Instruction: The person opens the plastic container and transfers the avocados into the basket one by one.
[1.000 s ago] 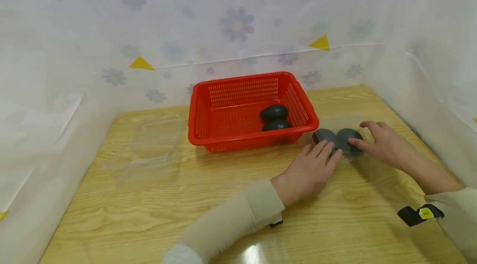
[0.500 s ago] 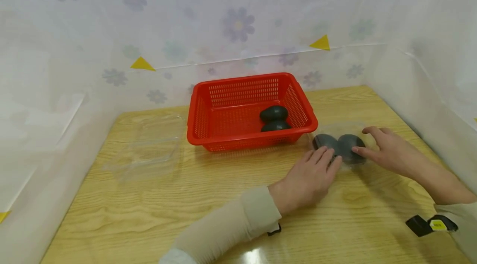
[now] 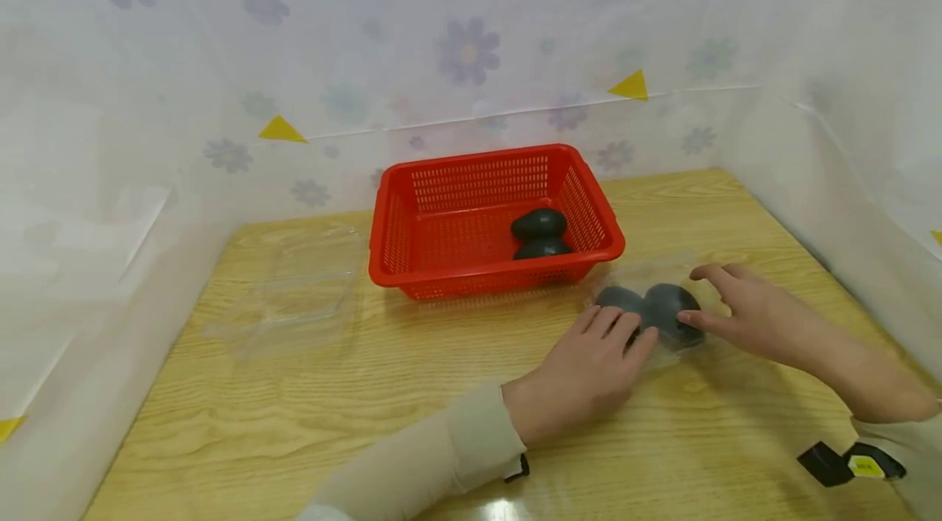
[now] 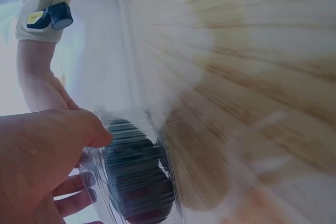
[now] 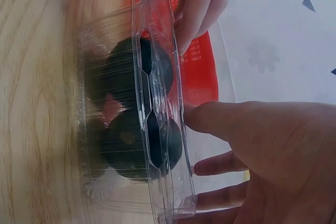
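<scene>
Since half a second ago the clear clamshell box (image 5: 147, 95) has come a little nearer the person and leftward, and both hands have come with it. To my eye that puts the handling of the box at an easier reach, with its lid already down over the fruit.

Nearest me, the left grip (image 3: 596, 357) lies with relaxed fingers along the box's left side, resting on the lid. The right grip (image 3: 758, 312) spans the other end, thumb on the lid, fingers stretched apart; neither curls round anything.

The box sits just beside the basket's front right corner; whether its base touches the worktop (image 3: 257, 415) I cannot tell. Its thin plastic is ribbed and shiny, with a layered rim; whether that rim is fastened I cannot make out. Two dark avocados (image 5: 126, 148) show through it, side by side.

Beyond stands the red basket (image 3: 471, 282), slotted and unmoved, two more avocados (image 3: 540, 224) at its right end. Left of it lies a second clear plastic container (image 3: 305, 276), and behind everything hangs a flowered sheet (image 3: 412, 22).
</scene>
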Demonstrator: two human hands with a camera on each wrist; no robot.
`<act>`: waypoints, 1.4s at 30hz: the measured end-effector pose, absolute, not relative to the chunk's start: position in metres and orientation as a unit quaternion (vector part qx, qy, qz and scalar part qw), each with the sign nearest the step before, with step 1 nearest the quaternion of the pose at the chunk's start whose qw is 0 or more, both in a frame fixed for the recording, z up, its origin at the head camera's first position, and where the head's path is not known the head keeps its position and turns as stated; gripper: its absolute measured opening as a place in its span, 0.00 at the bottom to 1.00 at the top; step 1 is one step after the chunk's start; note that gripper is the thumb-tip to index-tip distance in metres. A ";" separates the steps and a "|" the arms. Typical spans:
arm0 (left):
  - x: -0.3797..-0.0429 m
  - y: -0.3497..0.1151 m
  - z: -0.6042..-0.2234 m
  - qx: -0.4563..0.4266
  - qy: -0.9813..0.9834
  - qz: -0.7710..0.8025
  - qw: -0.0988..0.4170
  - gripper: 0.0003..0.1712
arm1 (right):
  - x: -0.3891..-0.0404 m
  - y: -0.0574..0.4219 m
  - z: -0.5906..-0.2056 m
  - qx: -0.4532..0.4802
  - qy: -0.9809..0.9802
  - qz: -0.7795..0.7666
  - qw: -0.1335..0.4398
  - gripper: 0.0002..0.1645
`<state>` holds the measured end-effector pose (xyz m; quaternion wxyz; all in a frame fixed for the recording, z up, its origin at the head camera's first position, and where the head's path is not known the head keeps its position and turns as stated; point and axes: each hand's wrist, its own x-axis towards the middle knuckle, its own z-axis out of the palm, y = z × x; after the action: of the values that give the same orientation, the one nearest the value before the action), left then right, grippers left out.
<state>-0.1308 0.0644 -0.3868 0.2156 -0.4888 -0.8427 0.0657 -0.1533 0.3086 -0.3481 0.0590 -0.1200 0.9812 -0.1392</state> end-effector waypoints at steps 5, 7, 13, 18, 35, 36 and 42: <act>-0.132 0.051 -0.390 -0.495 -0.832 0.039 0.248 0.21 | -0.151 0.296 -0.349 -0.135 0.978 -0.146 0.058 0.45; -0.131 0.044 -0.389 -0.500 -0.828 0.028 0.253 0.20 | -0.150 0.292 -0.349 -0.144 0.976 -0.153 0.057 0.44; -0.129 0.020 -0.387 -0.505 -0.828 -0.004 0.244 0.20 | -0.146 0.276 -0.352 -0.181 0.970 -0.160 0.039 0.39; -0.126 0.001 -0.386 -0.501 -0.837 -0.007 0.220 0.21 | -0.145 0.263 -0.353 -0.214 0.962 -0.168 0.029 0.37; -0.118 -0.053 -0.377 -0.501 -0.847 -0.028 0.175 0.23 | -0.140 0.231 -0.359 -0.270 0.926 -0.259 0.057 0.29; -0.118 -0.055 -0.377 -0.499 -0.848 -0.034 0.173 0.23 | -0.140 0.229 -0.359 -0.273 0.925 -0.260 0.058 0.30; -0.114 -0.068 -0.376 -0.485 -0.856 -0.033 0.179 0.26 | -0.137 0.220 -0.361 -0.281 0.920 -0.267 0.052 0.33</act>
<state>-0.1141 -0.0677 -0.3764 0.1785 -0.4845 -0.8557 -0.0334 -0.1373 0.2201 -0.3605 0.0521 -0.2805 0.9205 -0.2670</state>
